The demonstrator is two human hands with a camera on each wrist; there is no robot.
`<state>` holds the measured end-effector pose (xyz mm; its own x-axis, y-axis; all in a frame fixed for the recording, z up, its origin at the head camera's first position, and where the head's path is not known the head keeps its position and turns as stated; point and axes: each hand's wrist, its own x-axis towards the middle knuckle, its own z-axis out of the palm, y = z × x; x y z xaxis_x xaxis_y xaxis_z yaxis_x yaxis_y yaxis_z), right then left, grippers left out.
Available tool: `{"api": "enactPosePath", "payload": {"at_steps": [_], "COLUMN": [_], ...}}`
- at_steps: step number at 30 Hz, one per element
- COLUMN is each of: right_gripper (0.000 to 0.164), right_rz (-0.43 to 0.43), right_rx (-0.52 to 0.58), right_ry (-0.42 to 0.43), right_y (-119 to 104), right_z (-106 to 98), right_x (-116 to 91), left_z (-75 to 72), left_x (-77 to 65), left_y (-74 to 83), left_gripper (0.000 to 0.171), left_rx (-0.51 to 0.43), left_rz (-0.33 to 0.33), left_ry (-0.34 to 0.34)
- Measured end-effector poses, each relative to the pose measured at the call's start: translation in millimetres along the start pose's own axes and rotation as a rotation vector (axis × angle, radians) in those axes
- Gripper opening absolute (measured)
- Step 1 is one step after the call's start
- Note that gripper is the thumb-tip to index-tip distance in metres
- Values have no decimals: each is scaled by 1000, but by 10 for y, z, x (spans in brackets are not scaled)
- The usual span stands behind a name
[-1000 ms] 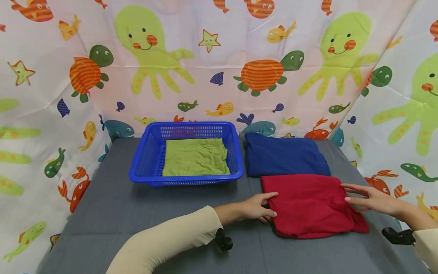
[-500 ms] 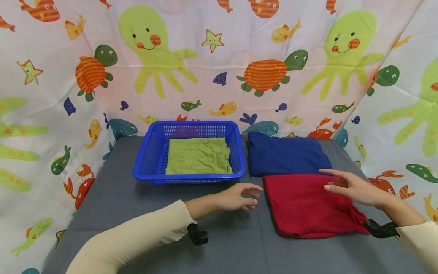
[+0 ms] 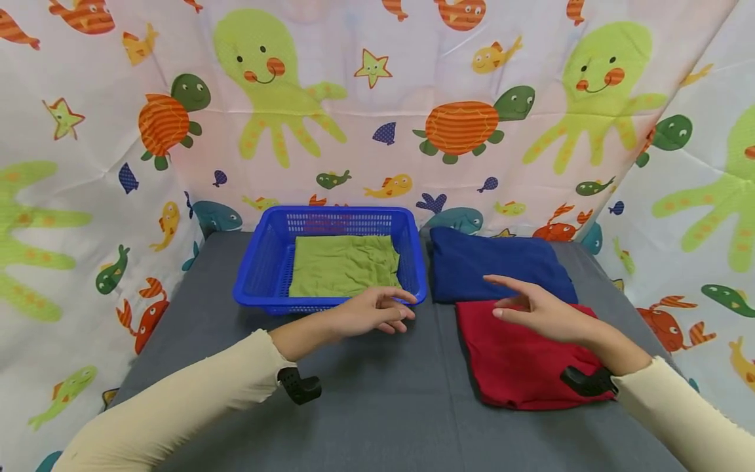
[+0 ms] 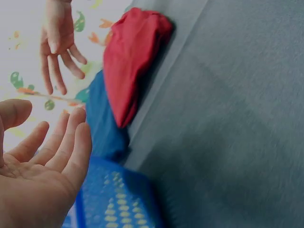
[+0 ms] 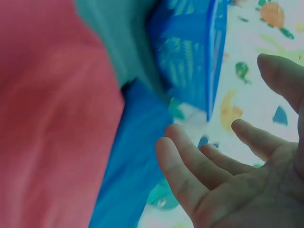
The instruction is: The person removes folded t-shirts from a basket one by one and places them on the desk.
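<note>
A folded red cloth (image 3: 519, 367) lies on the grey table, just in front of a folded blue cloth (image 3: 495, 265). Left of them stands a blue plastic basket (image 3: 248, 288) with a folded green cloth (image 3: 336, 265) inside. My left hand (image 3: 368, 311) hovers by the basket's front right corner, fingers loosely spread and holding nothing. Above the red cloth is my right hand (image 3: 542, 313), also bare, with its fingers relaxed and pointing left; it hides part of the red cloth. Both wrist views show nothing in either palm.
A white curtain (image 3: 401, 164) printed with sea animals rises behind the table and along both sides. Grey table surface (image 3: 401, 406) extends in front of the basket and cloths. Black wrist cameras hang below both sleeves.
My left hand has left the red cloth's left edge and moved left to the basket. My right hand has come off its right side and moved left above it.
</note>
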<state>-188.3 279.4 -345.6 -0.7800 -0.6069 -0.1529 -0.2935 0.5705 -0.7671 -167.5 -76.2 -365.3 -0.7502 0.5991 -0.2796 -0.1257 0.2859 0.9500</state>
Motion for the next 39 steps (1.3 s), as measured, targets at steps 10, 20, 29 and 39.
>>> {"api": "enactPosePath", "payload": {"at_steps": [10,20,29,39], "right_gripper": [63,61,60,57], "right_rz": [-47,-61,-17,59], "right_rx": [70,158,198,318], "right_ry": [-7,-30,-39,-63], "right_y": [-260,-402,-397,-480], "right_z": [146,238,281,411], "right_x": [425,812,1074,1444], "left_z": [-372,-845,-1255,-1551], "left_x": [-126,-227,-306,-407], "left_y": [75,-50,-261,-393], "left_gripper": [41,44,48,57], "left_rx": [53,52,95,186], "left_rz": [73,32,-5,-62], "left_ry": [123,226,311,311]}}
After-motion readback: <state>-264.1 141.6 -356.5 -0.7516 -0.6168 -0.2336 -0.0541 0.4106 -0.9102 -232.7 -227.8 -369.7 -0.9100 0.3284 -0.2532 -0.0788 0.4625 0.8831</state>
